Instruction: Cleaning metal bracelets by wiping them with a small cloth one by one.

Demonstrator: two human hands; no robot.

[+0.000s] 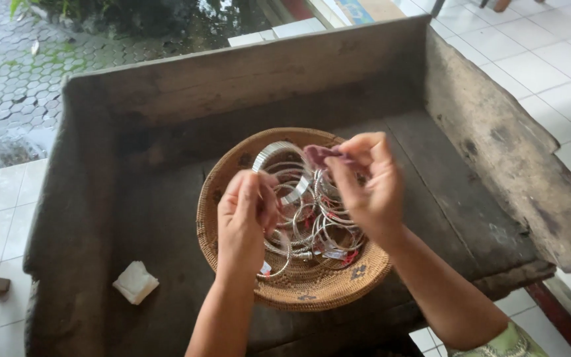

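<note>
Left hand [244, 215] grip pinched shut on a wide silver bangle [284, 168], held upright above the woven basket [312, 291]. Right hand [368, 185] grip closed on a small purple cloth [320, 154], pressed against the bangle's upper rim. Below, a heap of thin silver bangles [322, 231] with red tags fills the basket. Basket sits on a worn, dark wooden counter [166, 218] with raised sides. White folded cloth [135, 282] lies well apart, near the counter's front left.

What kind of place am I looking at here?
Probably a covered porch or open-fronted craft stall: an old wooden bench on white floor tiles, wet hexagonal paving just outside, and a woven basket of silver bangles being handled.
</note>
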